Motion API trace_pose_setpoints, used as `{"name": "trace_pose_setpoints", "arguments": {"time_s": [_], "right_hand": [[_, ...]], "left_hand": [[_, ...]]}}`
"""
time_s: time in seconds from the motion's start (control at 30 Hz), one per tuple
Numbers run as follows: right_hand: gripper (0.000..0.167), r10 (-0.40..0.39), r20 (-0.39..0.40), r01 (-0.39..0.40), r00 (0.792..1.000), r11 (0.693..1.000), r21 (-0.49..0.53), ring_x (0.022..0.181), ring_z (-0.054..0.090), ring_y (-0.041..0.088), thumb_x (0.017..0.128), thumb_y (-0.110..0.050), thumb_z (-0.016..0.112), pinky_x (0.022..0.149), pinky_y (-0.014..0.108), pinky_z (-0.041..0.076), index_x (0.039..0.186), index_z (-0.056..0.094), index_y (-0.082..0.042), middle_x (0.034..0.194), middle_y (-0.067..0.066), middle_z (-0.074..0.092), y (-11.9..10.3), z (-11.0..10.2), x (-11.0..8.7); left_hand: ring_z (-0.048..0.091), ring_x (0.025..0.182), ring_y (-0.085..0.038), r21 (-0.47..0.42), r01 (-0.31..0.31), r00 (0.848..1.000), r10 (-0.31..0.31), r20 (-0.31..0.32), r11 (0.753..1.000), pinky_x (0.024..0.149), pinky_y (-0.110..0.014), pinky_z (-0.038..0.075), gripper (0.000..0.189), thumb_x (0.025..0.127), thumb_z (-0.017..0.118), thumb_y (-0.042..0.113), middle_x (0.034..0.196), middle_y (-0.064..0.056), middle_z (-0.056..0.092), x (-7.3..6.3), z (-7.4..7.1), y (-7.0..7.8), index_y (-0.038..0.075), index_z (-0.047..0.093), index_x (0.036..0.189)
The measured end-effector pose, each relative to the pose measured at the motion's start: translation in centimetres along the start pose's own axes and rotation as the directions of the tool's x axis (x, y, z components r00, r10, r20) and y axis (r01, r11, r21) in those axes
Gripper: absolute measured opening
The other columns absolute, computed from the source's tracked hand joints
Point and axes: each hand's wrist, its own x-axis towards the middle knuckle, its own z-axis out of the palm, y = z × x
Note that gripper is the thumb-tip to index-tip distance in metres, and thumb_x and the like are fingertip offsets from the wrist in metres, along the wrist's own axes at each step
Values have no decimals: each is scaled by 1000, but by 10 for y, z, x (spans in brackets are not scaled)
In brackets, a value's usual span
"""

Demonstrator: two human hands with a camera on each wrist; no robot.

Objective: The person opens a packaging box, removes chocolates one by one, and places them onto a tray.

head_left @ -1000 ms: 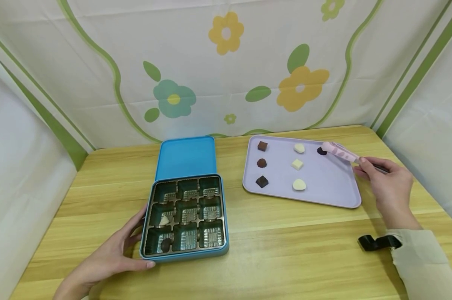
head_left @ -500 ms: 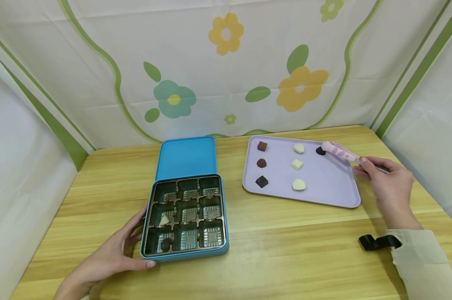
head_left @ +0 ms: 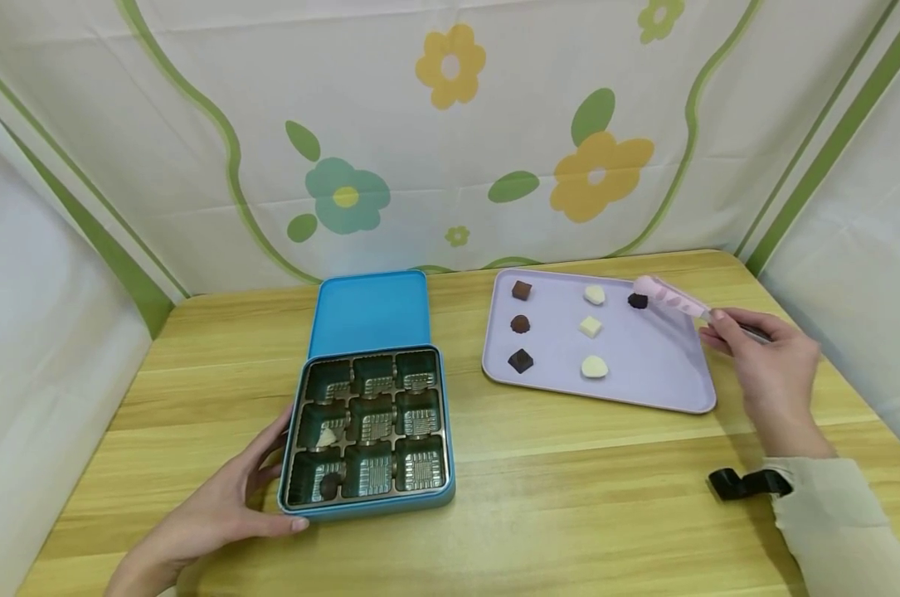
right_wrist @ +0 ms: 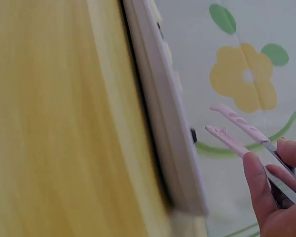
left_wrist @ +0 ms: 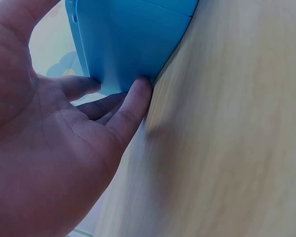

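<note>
Well, the right hand (head_left: 778,365) pinches the tongs (head_left: 670,297), tips apart, beside the dark sweet (head_left: 637,301) at one o'clock on the tray (head_left: 647,365). It looks light, hard, maybe slippery, best held by its sides. The left hand (head_left: 221,507) holds the box (head_left: 390,506): white sweet (head_left: 326,437) at nine o'clock, brown sweet (head_left: 330,486) at seven.

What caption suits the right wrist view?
Right hand holds pink-tipped tongs, tips apart, near a dark chocolate on the lilac tray.

The light wooden table (head_left: 569,497) has a blue box (head_left: 375,507), a blue lid (head_left: 371,315) behind it and a purple tray (head_left: 659,365) on top.
</note>
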Motion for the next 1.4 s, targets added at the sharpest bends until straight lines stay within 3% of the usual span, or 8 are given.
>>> {"name": "trace_pose_setpoints", "arguments": {"time_s": [0.17, 0.33, 0.4, 0.63, 0.73, 0.93, 1.17, 1.4], "right_hand": [[23, -22, 88, 35, 996, 988, -148, 76, 81, 10, 94, -9, 83, 75, 21, 63, 115, 80, -2, 92, -6, 83, -1, 25, -20], [34, -118, 278, 224, 953, 893, -391, 81, 80, 3, 99, -17, 80, 79, 13, 60, 127, 76, 0, 102, -19, 80, 1, 70, -53], [32, -160, 363, 306, 918, 867, -394, 83, 80, 3, 99, -16, 79, 76, 15, 61, 127, 76, 1, 104, -16, 80, 2, 91, -67], [22, -206, 606, 441, 769, 856, -268, 86, 80, 8, 97, -7, 81, 74, 25, 65, 118, 80, -4, 108, 14, 82, 9, 150, -107], [21, -197, 669, 468, 716, 847, -252, 84, 76, 7, 96, -8, 82, 66, 24, 61, 117, 82, -9, 107, 10, 81, 11, 168, -118], [22, -123, 778, 416, 616, 890, -189, 87, 80, 15, 96, -10, 81, 73, 30, 64, 118, 81, -10, 111, 11, 81, 17, 195, -133], [19, -80, 859, 508, 505, 832, -221, 104, 74, 10, 95, -16, 83, 100, 46, 59, 114, 83, -17, 107, -5, 82, 21, 221, -141], [17, -58, 920, 566, 387, 803, -187, 89, 68, 6, 96, -19, 82, 79, 32, 58, 113, 83, -15, 100, -5, 80, 19, 243, -142]], "left_hand": [[33, 148, -69, -21, -17, 1000, 17, 13, 1000, 103, -14, 46, 128, 85, 91, 10, 179, -28, 7, 2, 1, 3, 37, 4, 174], [33, 150, -66, -33, 1, 1000, 0, 17, 999, 104, -14, 46, 127, 85, 92, 13, 180, -24, 7, 4, 3, 4, 39, 5, 174], [33, 151, -65, -28, 8, 1000, -8, 12, 1000, 104, -14, 45, 127, 84, 92, 14, 180, -24, 8, 5, 3, 5, 40, 6, 174], [30, 153, -65, -51, 26, 999, -25, 22, 998, 104, -13, 45, 127, 84, 93, 15, 180, -23, 6, 6, 4, 7, 40, 6, 173], [28, 154, -65, -63, 38, 999, -37, 24, 997, 104, -14, 45, 127, 83, 93, 15, 181, -23, 5, 7, 5, 7, 40, 6, 174], [31, 152, -65, -48, 33, 999, -32, 14, 998, 104, -14, 45, 129, 83, 93, 14, 180, -24, 7, 5, 5, 4, 40, 5, 174], [29, 154, -64, -66, 35, 999, -34, 18, 997, 103, -15, 48, 128, 83, 93, 14, 180, -23, 6, 5, 5, 5, 39, 6, 174], [26, 154, -65, -87, 32, 999, -30, 26, 996, 101, -16, 49, 128, 84, 92, 12, 180, -25, 4, 7, 6, 5, 38, 5, 174]]}}
